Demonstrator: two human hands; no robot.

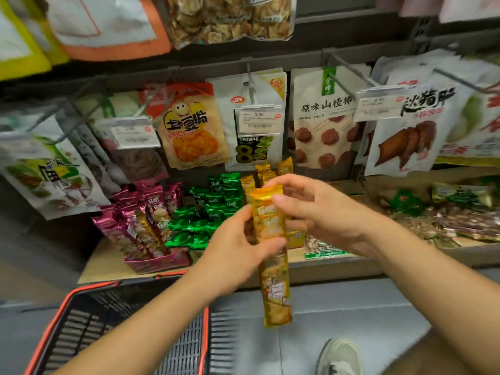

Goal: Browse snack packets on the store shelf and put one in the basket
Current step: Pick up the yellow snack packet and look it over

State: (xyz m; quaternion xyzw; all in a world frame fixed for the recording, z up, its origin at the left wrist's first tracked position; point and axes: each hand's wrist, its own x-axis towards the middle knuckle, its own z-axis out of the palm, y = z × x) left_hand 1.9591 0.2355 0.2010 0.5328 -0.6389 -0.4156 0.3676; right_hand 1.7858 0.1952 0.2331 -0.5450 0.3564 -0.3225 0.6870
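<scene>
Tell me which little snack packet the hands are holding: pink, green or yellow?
The yellow packet, held by the left hand and right hand; the pink packets and green packets sit on the shelf.

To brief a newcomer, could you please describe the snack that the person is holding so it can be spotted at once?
Find the low shelf under the hanging bags, with pink packets, green packets and yellow packets. In front of the yellow packets, the left hand and right hand grip a long yellow strip. Unlike its neighbours, it is off the shelf, hanging vertically.
</scene>
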